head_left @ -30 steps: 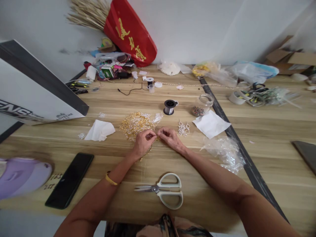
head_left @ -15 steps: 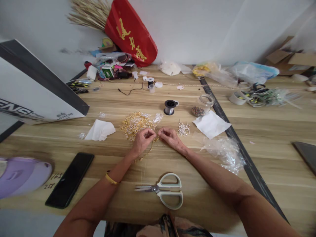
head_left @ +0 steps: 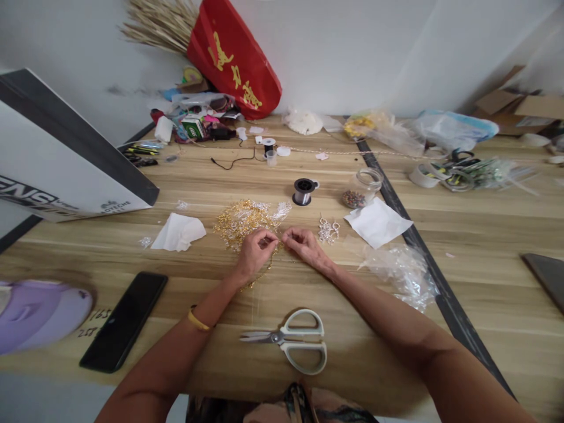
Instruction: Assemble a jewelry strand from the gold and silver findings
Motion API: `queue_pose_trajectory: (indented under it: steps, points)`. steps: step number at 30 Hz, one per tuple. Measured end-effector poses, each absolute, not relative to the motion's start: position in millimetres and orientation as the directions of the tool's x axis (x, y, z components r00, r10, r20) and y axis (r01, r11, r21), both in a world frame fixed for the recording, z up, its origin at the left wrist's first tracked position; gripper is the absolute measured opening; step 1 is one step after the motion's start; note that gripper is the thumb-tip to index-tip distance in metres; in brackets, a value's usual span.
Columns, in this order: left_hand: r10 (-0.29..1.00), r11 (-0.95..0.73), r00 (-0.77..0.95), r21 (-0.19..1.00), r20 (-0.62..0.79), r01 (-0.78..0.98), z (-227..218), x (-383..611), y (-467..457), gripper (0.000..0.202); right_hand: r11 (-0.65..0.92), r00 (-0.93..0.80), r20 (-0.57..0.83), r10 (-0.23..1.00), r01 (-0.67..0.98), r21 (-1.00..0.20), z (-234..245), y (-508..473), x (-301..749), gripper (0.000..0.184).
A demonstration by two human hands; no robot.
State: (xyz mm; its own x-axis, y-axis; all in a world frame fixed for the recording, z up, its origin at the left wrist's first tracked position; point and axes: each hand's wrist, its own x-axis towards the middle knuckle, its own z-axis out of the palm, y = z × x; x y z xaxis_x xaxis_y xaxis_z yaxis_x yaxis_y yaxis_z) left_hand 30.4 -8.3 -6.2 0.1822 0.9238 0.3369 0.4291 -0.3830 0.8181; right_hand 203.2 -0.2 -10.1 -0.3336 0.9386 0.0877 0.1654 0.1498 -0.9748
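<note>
My left hand and my right hand meet fingertip to fingertip over the wooden table, both pinched on a thin gold chain that trails down below the left hand. Just beyond the left hand lies a heap of gold and silver jewellery parts. A small cluster of silver rings sits to the right of my right hand. What exactly sits between the fingertips is too small to make out.
White-handled scissors lie near the table's front edge. A black phone lies front left, a white tissue beside the heap. A thread spool, bead jar, white paper and crumpled plastic lie to the right.
Both hands stay pinched together at the same spot; the dangling gold chain has shifted slightly under the left hand.
</note>
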Motion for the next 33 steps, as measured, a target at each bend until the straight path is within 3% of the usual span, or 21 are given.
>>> queue_pose_trajectory:
  steps: [6,16,26,33]
  points:
    - [0.786,-0.596,0.268,0.567,0.557,0.569,-9.3,30.9,-11.3,0.008,0.205,-0.338,0.127,0.933,0.206,-0.957,-10.3,-2.4,201.6,0.026]
    - [0.686,-0.683,0.453,0.289,0.57,0.671,-4.1,25.9,-16.4,0.017,0.279,-0.394,0.162,0.905,0.262,-0.924,-11.2,-3.1,203.2,0.02]
    - [0.668,-0.713,0.511,0.27,0.54,0.647,-9.7,22.2,-14.1,0.021,0.28,-0.419,0.157,0.894,0.25,-0.927,-11.2,-2.1,205.2,0.022]
    - [0.717,-0.668,0.419,0.375,0.557,0.643,-11.8,23.8,-11.5,0.015,0.313,-0.387,0.2,0.9,0.255,-0.915,-13.8,-2.4,203.6,0.024]
